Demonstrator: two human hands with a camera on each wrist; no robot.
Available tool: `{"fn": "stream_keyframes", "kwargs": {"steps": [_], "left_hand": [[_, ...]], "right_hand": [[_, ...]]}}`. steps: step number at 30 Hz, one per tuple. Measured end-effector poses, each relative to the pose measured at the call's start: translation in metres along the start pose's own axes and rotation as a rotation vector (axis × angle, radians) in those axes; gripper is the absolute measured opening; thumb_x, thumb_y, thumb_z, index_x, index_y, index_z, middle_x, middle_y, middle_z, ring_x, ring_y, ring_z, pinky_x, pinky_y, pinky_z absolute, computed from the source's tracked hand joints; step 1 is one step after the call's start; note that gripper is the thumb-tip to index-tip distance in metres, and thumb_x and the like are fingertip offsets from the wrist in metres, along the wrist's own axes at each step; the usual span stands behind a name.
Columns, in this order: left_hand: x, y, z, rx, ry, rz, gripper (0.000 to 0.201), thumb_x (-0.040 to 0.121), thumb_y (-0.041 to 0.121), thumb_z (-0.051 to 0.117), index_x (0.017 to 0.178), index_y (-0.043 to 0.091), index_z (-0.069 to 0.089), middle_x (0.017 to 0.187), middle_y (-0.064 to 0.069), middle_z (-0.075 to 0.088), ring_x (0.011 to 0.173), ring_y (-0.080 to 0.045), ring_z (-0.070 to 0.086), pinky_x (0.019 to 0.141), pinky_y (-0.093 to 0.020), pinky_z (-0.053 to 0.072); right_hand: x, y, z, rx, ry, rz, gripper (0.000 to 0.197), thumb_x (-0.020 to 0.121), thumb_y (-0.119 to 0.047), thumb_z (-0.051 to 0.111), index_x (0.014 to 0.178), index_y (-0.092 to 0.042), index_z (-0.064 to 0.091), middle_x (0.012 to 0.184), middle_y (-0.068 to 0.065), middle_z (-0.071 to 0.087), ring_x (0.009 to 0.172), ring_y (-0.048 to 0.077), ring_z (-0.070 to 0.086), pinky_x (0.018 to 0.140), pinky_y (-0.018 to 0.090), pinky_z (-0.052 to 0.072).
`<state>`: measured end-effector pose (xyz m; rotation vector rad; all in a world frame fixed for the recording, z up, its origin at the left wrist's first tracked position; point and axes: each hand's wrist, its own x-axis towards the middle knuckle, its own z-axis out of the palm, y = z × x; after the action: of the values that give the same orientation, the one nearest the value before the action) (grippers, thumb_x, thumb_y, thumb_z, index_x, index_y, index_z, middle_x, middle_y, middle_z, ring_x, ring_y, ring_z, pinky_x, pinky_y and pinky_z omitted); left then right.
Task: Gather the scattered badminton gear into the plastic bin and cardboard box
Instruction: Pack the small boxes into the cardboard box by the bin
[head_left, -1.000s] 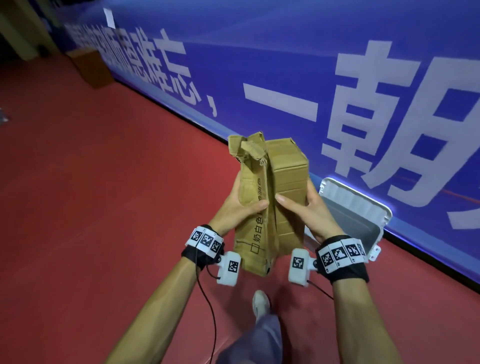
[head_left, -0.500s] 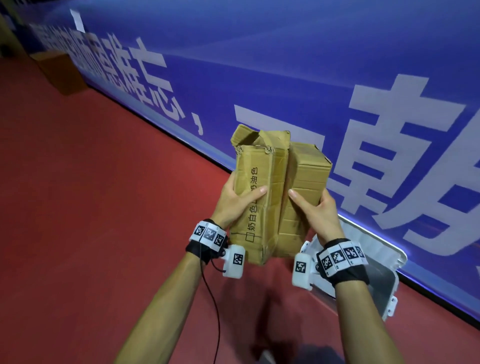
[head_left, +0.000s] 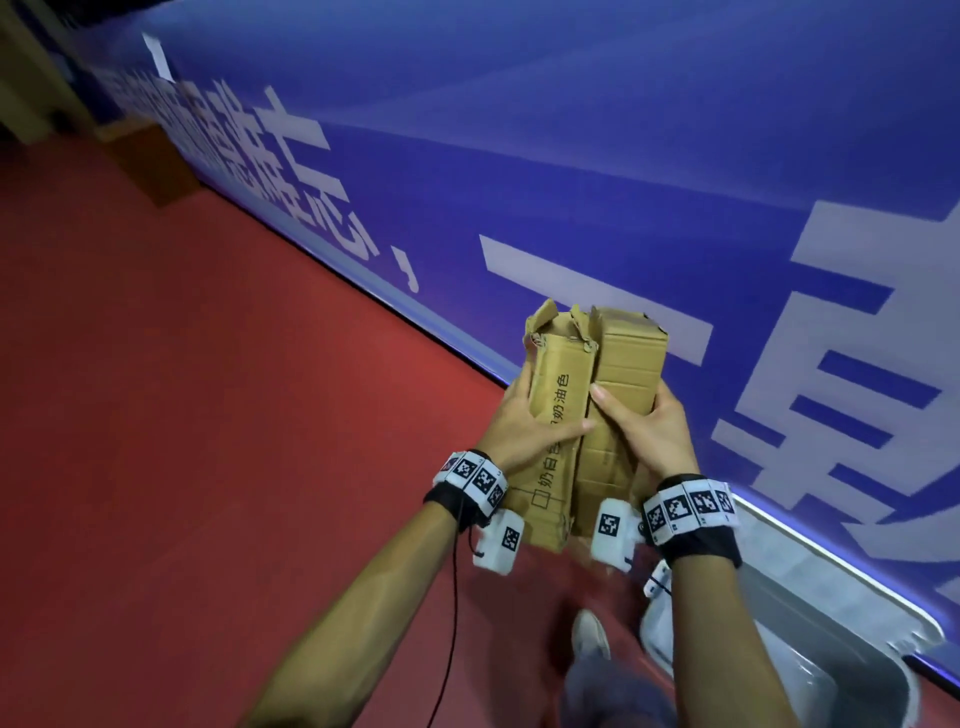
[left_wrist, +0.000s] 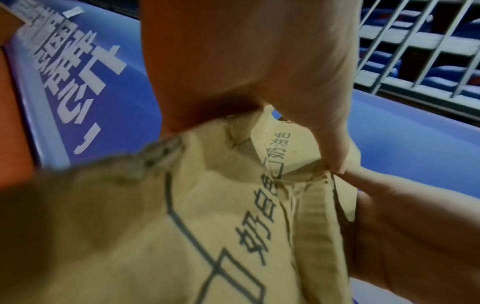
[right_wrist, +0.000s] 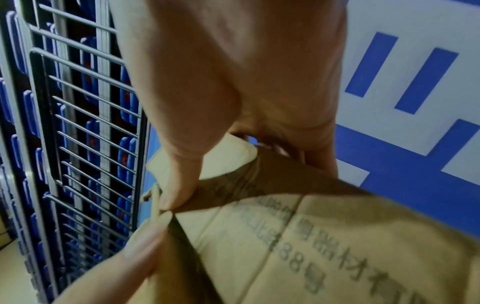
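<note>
A worn brown cardboard box (head_left: 597, 410) with black printed characters is held upright in the air in front of me, its flaps folded together. My left hand (head_left: 524, 431) grips its left side, thumb across the front. My right hand (head_left: 649, 436) grips its right side, thumb on the centre seam. In the left wrist view the left hand (left_wrist: 259, 72) pinches the box (left_wrist: 182, 226), and in the right wrist view the right hand (right_wrist: 233, 92) clamps the printed panel (right_wrist: 311, 236). A grey plastic bin (head_left: 810, 623) lies on the floor at the lower right, under my right forearm. No badminton gear shows.
The red floor (head_left: 208, 415) spreads to the left. A long blue banner with white characters (head_left: 571, 182) runs along the wall ahead. Another brown box (head_left: 150, 161) sits far off by the banner. My shoe (head_left: 589, 634) is below the held box. Metal railings (right_wrist: 78, 123) show in the wrist views.
The view has swung while I walk; the bin now lies closer, at the lower right. Both hands keep the same hold on the cardboard box.
</note>
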<state>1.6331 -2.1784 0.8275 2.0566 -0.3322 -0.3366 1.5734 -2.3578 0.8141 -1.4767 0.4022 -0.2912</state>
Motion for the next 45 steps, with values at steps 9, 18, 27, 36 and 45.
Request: {"fn": "stream_keyframes", "kwargs": {"steps": [9,18,27,36,45], "left_hand": [[0.180,0.006,-0.030,0.072,-0.017,-0.047,0.120,0.060,0.057,0.093,0.158,0.035,0.027,0.141,0.013,0.059,0.122,-0.004,0.058,0.104,-0.031,0.048],[0.292,-0.069,-0.024,-0.023,-0.152,-0.104,0.103,0.061,0.049,0.096,0.148,0.031,0.043,0.130,0.016,0.066,0.118,-0.001,0.063,0.103,-0.031,0.052],[0.418,-0.142,0.005,0.355,-0.635,-0.087,0.095,0.061,0.045,0.097,0.141,0.028,0.048,0.115,0.015,0.069,0.106,-0.007,0.067,0.091,-0.024,0.052],[0.465,-0.306,0.102,0.903,-0.936,0.055,0.110,0.066,0.062,0.085,0.156,0.036,0.028,0.132,-0.008,0.065,0.124,-0.033,0.061,0.103,-0.036,0.048],[0.488,-0.485,0.198,0.825,-0.907,-0.197,0.124,0.059,0.065,0.079,0.160,0.048,0.009,0.136,-0.014,0.058,0.133,-0.038,0.050,0.114,-0.045,0.041]], "right_hand": [[0.173,0.006,0.017,0.017,0.012,0.109,0.048,0.079,-0.044,0.086,0.119,-0.023,0.071,0.108,-0.008,0.076,0.100,0.007,0.072,0.084,0.029,0.058],[0.239,0.056,0.005,-0.022,0.067,0.251,0.035,0.086,-0.035,0.081,0.116,-0.020,0.071,0.105,-0.006,0.077,0.092,0.005,0.074,0.072,0.021,0.057],[0.283,0.140,0.027,-0.099,0.424,0.333,0.045,0.086,-0.027,0.082,0.127,-0.020,0.064,0.108,-0.006,0.070,0.101,0.012,0.066,0.080,0.015,0.050],[0.277,0.363,0.047,-0.195,0.312,0.622,0.080,0.082,-0.034,0.085,0.151,-0.030,0.046,0.112,-0.011,0.073,0.102,0.009,0.069,0.098,0.027,0.053],[0.320,0.547,0.047,-0.134,0.323,0.683,0.077,0.085,-0.031,0.083,0.151,-0.028,0.043,0.127,-0.002,0.067,0.119,0.016,0.063,0.101,0.025,0.046]]}}
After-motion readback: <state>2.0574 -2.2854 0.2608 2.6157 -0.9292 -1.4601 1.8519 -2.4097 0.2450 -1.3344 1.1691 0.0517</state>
